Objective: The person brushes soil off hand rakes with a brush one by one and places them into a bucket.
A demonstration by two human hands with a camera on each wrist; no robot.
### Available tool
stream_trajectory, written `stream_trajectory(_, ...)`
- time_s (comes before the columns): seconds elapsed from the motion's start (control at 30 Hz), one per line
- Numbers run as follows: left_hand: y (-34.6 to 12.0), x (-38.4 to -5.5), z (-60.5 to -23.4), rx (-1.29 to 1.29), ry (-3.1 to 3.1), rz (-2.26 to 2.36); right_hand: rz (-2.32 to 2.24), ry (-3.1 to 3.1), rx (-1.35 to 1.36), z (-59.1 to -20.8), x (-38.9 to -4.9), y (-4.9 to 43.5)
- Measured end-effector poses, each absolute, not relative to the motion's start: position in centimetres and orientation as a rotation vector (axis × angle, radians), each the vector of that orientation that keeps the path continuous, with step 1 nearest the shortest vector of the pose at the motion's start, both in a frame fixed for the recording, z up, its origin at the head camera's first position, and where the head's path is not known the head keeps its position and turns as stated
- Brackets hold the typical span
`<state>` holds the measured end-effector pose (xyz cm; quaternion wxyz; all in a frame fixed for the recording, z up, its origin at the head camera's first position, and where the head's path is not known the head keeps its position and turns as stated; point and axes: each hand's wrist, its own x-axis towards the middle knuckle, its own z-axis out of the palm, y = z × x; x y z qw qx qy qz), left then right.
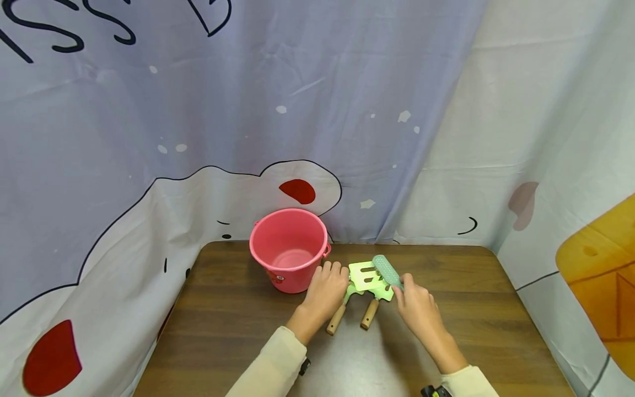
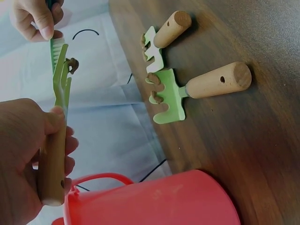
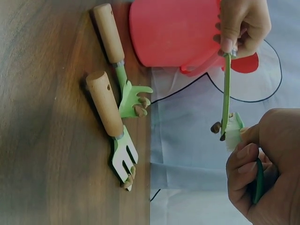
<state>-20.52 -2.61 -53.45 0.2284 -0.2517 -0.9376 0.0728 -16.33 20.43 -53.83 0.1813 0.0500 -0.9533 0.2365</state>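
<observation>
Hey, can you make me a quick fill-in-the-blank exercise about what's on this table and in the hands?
The left hand grips a slotted green tool by its ____ handle.
The right hand holds a ____ with pale bristles.
On the table lie ____ other green tools.
As the person sees it, the bucket stands to their ____.

Missing words: wooden; brush; two; left.

I see a smooth, faintly shiny plastic bucket (image 1: 294,280), a wood-grained table (image 1: 238,336) with a soft sheen, plain wooden tool handles (image 2: 213,83), smooth, painted-looking metal heads (image 2: 172,105), a matt brush (image 1: 386,270), and a creased cloth curtain (image 1: 347,66).
</observation>
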Motion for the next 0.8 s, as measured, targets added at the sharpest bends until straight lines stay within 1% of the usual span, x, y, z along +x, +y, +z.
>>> stream_trajectory(0.3, -3.2, -20.3, -53.0, -0.671, -2.654, 0.127, 0.692, -2.714, 0.065, -53.7, -16.9, 22.1)
stream_trajectory(0.8, -3.3, -20.3, -52.9, -0.669, -2.722, 0.023, 0.831, -2.706, 0.114, -53.4, -17.2, 23.1)
